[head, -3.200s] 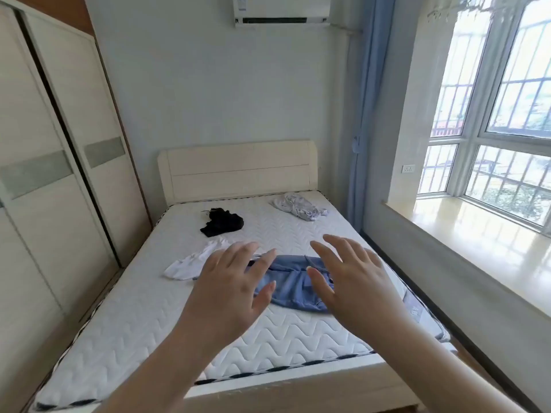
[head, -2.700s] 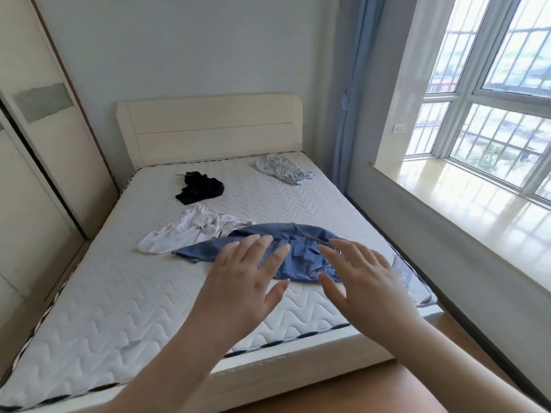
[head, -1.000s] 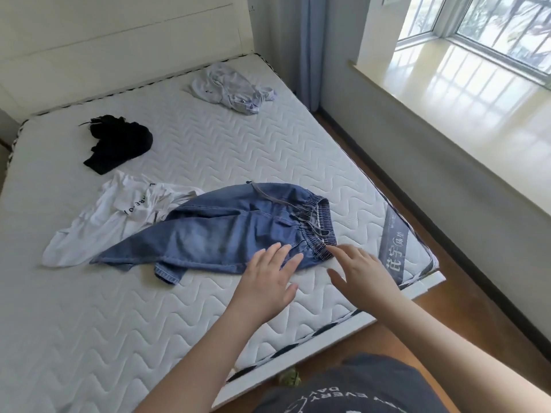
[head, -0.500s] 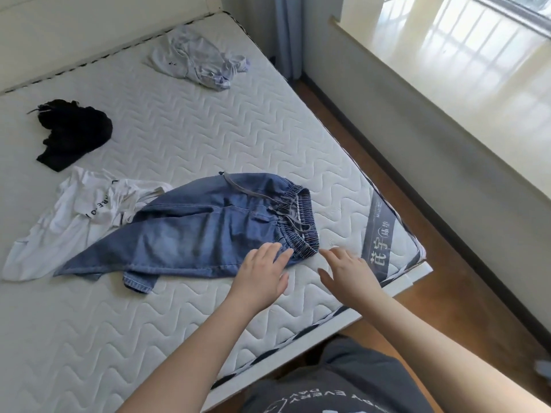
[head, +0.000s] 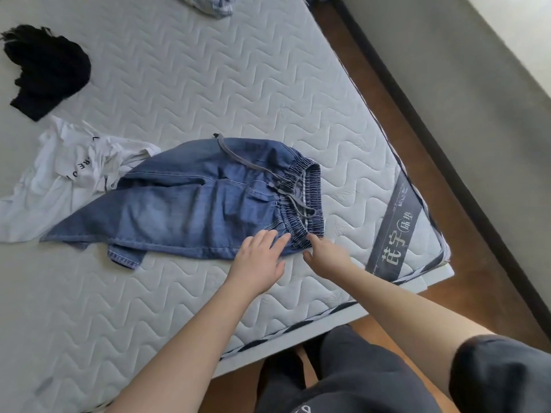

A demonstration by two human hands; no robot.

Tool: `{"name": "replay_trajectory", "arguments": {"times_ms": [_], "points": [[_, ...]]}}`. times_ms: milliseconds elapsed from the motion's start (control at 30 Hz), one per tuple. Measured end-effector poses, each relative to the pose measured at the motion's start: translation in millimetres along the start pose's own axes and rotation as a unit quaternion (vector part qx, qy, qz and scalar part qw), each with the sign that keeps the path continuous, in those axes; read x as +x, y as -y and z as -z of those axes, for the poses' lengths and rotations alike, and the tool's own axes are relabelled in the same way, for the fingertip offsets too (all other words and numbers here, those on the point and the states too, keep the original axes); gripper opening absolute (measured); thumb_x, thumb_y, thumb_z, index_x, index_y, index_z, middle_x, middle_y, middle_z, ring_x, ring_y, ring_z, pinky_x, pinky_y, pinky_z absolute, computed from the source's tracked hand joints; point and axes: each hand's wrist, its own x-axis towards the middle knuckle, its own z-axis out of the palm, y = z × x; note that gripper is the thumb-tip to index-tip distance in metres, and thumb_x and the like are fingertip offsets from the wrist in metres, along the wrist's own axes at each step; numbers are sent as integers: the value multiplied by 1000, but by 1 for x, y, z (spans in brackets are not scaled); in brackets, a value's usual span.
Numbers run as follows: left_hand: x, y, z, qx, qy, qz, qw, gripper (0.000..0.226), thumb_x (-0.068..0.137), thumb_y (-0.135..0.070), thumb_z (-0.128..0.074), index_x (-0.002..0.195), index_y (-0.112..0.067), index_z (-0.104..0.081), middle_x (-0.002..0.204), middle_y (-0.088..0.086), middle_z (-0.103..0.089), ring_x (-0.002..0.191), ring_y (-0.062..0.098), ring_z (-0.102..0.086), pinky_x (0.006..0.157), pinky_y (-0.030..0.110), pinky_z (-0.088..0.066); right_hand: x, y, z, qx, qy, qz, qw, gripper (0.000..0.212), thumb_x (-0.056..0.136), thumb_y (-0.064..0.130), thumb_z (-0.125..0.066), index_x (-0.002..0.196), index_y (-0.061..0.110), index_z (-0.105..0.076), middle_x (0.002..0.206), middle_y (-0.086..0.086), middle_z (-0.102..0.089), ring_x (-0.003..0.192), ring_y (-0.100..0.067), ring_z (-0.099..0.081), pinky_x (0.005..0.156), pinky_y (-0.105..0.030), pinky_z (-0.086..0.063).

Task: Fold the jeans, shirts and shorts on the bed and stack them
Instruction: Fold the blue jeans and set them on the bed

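Blue jeans (head: 190,204) lie crumpled across the white quilted mattress (head: 208,70), elastic waistband to the right, legs trailing left. My left hand (head: 259,260) rests flat with straight fingers on the jeans' near edge just left of the waistband. My right hand (head: 325,254) reaches the near corner of the waistband with its fingertips; whether it pinches the cloth is unclear. A white shirt (head: 59,174) with black lettering lies partly under the jeans' legs. A black garment (head: 44,70) is bunched at the far left. A pale striped garment (head: 208,3) shows at the top edge.
The mattress corner with a grey label (head: 396,231) is just right of my hands. Beyond it runs a strip of brown wooden floor (head: 447,189) and a grey wall (head: 492,99). I stand at the bed's foot edge (head: 298,332) in dark clothing.
I have leaned in and looked further down, so the bed fills the view. Both hands moved forward from the mattress onto the jeans' waistband edge. The clothes have not shifted.
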Motion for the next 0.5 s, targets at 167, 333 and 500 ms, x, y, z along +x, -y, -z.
{"name": "replay_trajectory", "arguments": {"times_ms": [167,333,500], "points": [[13,9,-26,-29,23,33,999,64,95,-40,-45,154,-25,-25,147,1,-39,137,21,-34,107,38,-31,45,-10,-20,74,59,-65,993,54,93,27,-45,144,16,-32,123,-18,-61,110,-36,-58,78,-37,-41],[14,18,-43,-56,20,63,996,62,96,-39,-45,153,-25,-27,149,0,-37,138,20,-32,108,37,-29,75,-6,-33,162,84,-125,975,70,96,17,-45,156,23,-10,126,-22,-60,104,-37,-62,81,-35,-48],[1,24,-50,-80,19,85,993,59,97,-39,-42,153,-26,-26,152,-2,-34,140,18,-29,111,35,-26,88,7,-42,385,109,-235,886,62,99,15,-48,152,25,-17,134,-18,-53,92,-27,-53,79,-39,-46]]}}
